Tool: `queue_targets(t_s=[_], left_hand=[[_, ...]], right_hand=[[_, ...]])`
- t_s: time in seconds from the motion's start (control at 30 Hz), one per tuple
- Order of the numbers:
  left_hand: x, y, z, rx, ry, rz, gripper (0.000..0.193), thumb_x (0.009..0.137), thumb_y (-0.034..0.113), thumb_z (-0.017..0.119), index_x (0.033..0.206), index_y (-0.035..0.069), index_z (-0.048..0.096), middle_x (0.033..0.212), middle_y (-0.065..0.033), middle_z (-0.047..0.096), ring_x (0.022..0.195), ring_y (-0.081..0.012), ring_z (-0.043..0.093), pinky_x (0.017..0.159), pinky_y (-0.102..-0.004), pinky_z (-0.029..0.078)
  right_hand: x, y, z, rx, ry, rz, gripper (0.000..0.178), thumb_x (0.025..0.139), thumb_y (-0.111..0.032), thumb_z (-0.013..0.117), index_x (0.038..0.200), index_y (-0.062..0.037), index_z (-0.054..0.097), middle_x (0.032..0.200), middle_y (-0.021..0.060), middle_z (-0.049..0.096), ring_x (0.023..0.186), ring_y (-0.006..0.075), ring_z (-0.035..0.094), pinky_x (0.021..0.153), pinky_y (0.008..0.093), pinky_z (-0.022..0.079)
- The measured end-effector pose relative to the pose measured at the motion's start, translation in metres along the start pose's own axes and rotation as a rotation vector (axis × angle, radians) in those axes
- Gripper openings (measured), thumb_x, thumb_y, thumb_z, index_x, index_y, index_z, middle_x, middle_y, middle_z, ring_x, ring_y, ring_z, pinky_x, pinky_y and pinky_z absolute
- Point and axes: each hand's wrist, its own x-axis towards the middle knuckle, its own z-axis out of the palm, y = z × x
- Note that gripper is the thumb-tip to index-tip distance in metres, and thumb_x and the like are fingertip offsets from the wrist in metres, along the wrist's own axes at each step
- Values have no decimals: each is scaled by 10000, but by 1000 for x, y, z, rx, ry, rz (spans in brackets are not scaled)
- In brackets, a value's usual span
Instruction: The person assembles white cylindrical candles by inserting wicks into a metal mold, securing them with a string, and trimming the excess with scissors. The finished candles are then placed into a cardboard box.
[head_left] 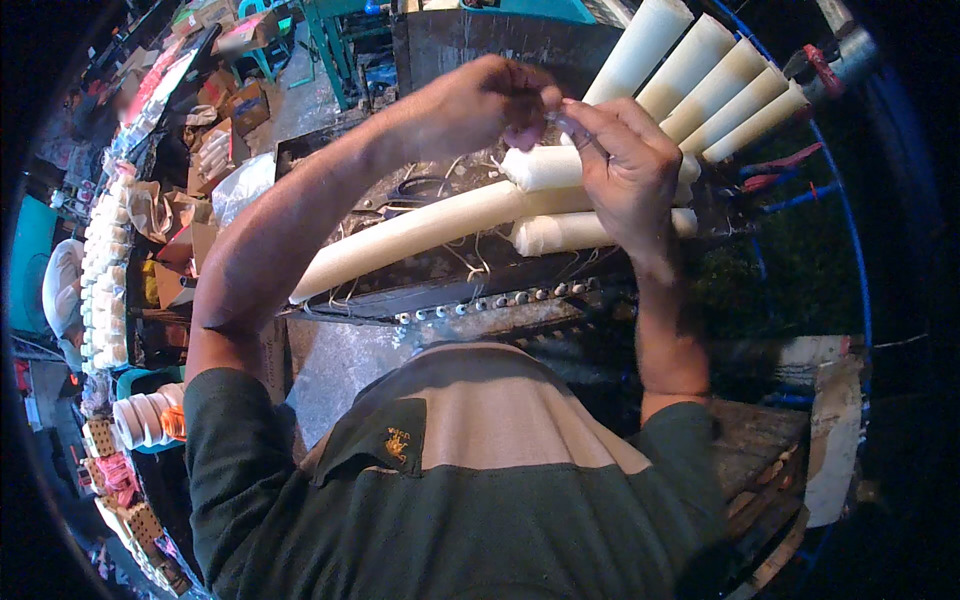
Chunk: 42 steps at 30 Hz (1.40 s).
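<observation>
My left hand (500, 100) and my right hand (632, 165) meet above the bench, fingertips pinched close together. Whatever lies between them is too small and blurred to name. Under my hands rest thick cream-coloured cylinders that look like large candles: a long one (410, 238) runs toward the lower left, a short one (543, 168) lies behind it, and another short one (560, 233) in front. Thin pale strings (476, 265) trail across the dark bench (360, 302). Scissors (395, 200) with dark handles lie behind the long cylinder, below my left forearm.
Several more cream cylinders (690, 85) lean side by side at the far right. A row of small white pieces (500, 300) lines the bench's near edge. To the left stand cardboard boxes (245, 105), a stack of white objects (105, 270) and white rolls (148, 418).
</observation>
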Motion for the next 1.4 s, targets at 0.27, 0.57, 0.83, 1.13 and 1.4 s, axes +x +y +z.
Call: queue_targets(t_s=[0.27,0.57,0.83,1.13,1.4], left_hand=[[19,-20,-39,15,-57,218,325,1006,166,684,1313,57,685,1143,-52,719,1015,-123,644,903,-263,515],[130,-115,-148,842,363,-321,391,944,448,731,1178,135,741,874,-38,735,782,-199,686,673,-389,541],[140,5,9,63,160,340,605,825,211,867,1315,-26,602,1082,-137,725,1019,-232,699,880,-360,571],[157,48,25,461,716,650,627,726,213,896,1254,24,616,1099,-164,703,1020,-296,695,890,-416,549],[54,141,-4,1625,827,651,570,726,219,873,1214,63,623,994,-126,684,929,-288,690,802,-418,544]], right_hand=[[5,5,-52,-333,-254,47,86,995,-92,633,952,-18,640,814,154,606,735,370,649,669,467,506],[25,43,-25,-275,46,373,344,966,-249,755,1163,26,687,958,163,720,759,235,682,719,370,556],[-9,121,16,459,70,583,645,812,-124,884,1314,26,509,1155,149,697,1078,246,693,981,394,559],[53,167,-1,1,238,211,398,838,-171,831,1156,1,665,1061,86,710,939,201,706,817,365,576],[180,72,-82,466,-204,-65,301,841,-113,781,1082,-7,636,893,78,677,810,204,699,717,377,570]])
